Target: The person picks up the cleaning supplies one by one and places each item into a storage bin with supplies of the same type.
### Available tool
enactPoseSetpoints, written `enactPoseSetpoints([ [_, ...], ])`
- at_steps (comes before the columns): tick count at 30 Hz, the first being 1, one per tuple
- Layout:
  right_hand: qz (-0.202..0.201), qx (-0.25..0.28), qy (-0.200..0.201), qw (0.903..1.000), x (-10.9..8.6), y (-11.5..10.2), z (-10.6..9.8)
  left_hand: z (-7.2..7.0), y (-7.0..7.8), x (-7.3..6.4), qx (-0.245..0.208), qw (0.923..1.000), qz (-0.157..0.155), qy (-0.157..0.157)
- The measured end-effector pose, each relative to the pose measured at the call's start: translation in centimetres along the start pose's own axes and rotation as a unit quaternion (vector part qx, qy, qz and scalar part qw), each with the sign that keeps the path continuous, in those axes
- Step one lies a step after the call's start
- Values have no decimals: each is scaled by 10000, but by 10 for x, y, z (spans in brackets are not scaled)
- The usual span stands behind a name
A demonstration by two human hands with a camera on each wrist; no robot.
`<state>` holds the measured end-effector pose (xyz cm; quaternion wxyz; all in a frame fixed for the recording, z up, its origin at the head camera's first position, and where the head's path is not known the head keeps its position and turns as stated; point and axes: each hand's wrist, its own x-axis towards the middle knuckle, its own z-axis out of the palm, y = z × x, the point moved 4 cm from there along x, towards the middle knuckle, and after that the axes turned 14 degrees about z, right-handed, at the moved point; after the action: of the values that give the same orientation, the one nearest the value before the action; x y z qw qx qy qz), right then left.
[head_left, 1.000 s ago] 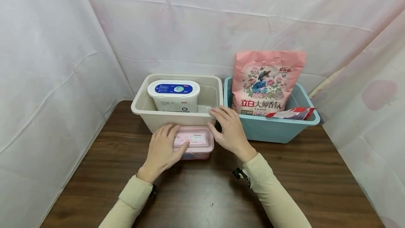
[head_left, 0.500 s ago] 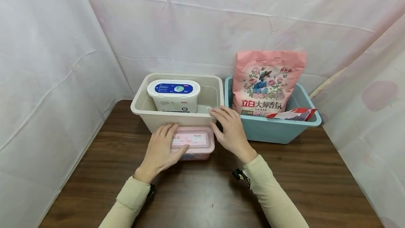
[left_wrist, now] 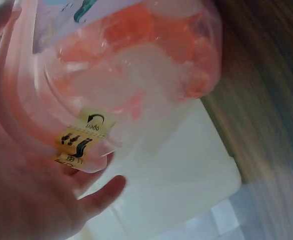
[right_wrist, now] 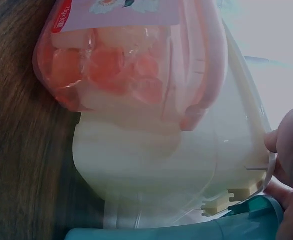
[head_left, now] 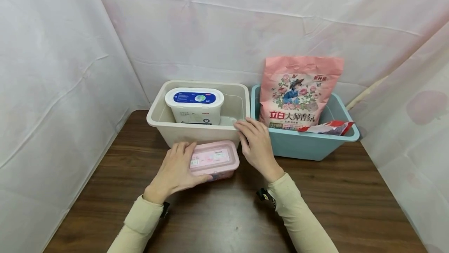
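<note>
Head view: the pink lidded tub [head_left: 214, 155] is seen in front of the cream bin [head_left: 203, 133], towards the far edge of the wooden surface [head_left: 224, 222] and somewhat nearer its left edge than its right. The tub is gripped at its left end by the left hand [head_left: 173, 173], with the thumb laid along the front and the fingers bent over the far side. The cream bin's rim is pinched near its front right corner by the right hand [head_left: 257, 145], as is borne out by the right wrist view.

Half a second ago the tub was lined up with the bin's front wall, and the left thumb was rested on its lid. Since then it has been turned: its left end has been brought nearer the person, and the thumb has been lowered to the front side. By this, a firmer hold seems to have been gained, while the bin is apparently kept steady. Whether the tub is raised at all cannot be told.

Red and pale pods [left_wrist: 131, 55] are shown through the tub's wall in the left wrist view. A white lidded container [head_left: 194, 105] is held in the cream bin's left part. In the blue bin [head_left: 298, 147], towards the surface's far right corner, a pink laundry powder bag [head_left: 299, 93] and a red-and-white packet [head_left: 329, 128] are contained
</note>
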<state>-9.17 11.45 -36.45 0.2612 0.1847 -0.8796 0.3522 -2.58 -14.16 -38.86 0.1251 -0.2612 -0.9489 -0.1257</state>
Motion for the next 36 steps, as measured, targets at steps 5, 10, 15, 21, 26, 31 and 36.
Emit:
enactPoseSetpoints([
  [5, -39, -1, 121, 9999, -1, 1, 2, 2, 0, -2, -108, 9998, 107, -151],
  [10, -137, -9, 294, 9995, -2, 2, 4, 3, 1, -2, -135, 9993, 155, -314],
  [15, -269, -34, 559, 9981, -3, 3, 7, 4, -1, 0, -134, 9991, 91, -403],
  [21, -374, -189, 674, 9968, -4, 3, 10, 6, -6, 0, -339, 9985, -81, -427],
  [26, -345, -174, 641, 9972, -5, 3, 10, 9, -9, 0, -617, 9975, -52, -351],
  [31, -322, -169, 633, 9973, -5, 3, 11, 12, -11, -1, -858, 9962, 32, -149],
  [36, -335, -179, 682, 9970, -5, 2, 11, 12, -10, -1, -942, 9955, 84, -1],
])
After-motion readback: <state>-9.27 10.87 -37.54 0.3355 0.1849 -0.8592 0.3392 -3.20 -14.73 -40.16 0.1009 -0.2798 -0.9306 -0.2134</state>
